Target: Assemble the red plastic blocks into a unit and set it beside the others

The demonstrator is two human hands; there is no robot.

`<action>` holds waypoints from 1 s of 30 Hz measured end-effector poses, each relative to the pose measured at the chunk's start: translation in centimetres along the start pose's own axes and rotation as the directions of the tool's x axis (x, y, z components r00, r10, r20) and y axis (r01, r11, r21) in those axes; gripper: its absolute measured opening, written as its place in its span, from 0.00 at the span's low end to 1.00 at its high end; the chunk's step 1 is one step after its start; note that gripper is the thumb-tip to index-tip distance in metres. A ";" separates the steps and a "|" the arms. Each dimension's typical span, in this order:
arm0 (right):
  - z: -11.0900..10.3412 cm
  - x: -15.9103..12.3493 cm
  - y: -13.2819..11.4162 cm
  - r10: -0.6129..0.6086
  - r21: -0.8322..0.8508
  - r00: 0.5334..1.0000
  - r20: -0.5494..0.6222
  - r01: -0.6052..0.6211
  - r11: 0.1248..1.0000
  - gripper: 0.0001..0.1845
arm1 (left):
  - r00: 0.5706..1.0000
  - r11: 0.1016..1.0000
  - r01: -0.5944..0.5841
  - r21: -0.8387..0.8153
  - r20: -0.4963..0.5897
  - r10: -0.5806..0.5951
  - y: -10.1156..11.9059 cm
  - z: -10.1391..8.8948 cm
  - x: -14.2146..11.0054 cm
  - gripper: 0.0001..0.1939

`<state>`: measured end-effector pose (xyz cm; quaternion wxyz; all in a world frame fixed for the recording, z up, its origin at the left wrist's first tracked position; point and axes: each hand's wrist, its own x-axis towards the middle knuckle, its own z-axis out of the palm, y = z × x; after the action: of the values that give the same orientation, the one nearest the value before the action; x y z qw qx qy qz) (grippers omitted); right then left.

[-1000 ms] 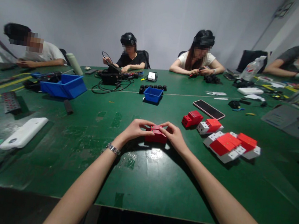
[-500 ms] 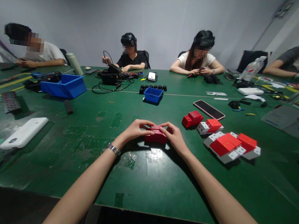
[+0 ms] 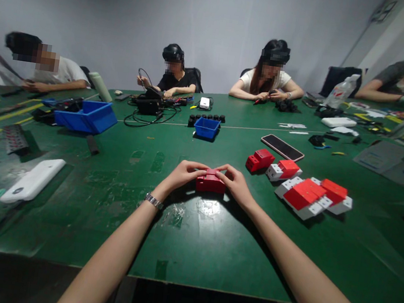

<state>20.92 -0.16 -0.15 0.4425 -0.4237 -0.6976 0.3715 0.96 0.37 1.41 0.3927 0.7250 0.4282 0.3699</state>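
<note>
A red block-shaped module (image 3: 211, 185), like a DIN-rail surge protector, sits on the green table in front of me. My left hand (image 3: 187, 173) grips its left end, with the thumb along the upper edge and the fingers reaching over the far side. From the right, my right hand (image 3: 234, 181) holds the same module, thumb on top and index finger arched over the back. Both sets of fingertips are partly hidden behind it. To the right stand another red module (image 3: 259, 161), a small red-and-white module (image 3: 284, 171) and larger red-and-white modules (image 3: 306, 196).
A phone (image 3: 282, 147) lies beyond the modules. A small blue bin (image 3: 206, 128) stands ahead, with a larger blue bin (image 3: 86, 117) farther left. A white power bank (image 3: 33, 181) with a cable lies at left. Several people sit around the table (image 3: 210, 253).
My left thumb has shifted up from the module's front to its upper edge. The dark gap across the module's top shows less. My right hand stays nearly still.
</note>
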 end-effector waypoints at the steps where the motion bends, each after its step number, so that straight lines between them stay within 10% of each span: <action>1: 0.0 0.0 0.0 0.000 -0.002 1.000 0.001 0.000 1.000 0.16 | 1.000 1.000 0.002 0.004 -0.003 -0.002 0.0 0.0 0.0 0.18; 30: 0.0 0.1 0.3 -0.006 -0.006 1.000 0.011 0.006 1.000 0.17 | 1.000 1.000 0.009 -0.015 0.005 -0.008 -0.1 0.0 0.0 0.18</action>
<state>20.97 0.01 -0.39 0.4387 -0.4207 -0.7023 0.3705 0.96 0.40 1.30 0.4008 0.7210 0.4275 0.3698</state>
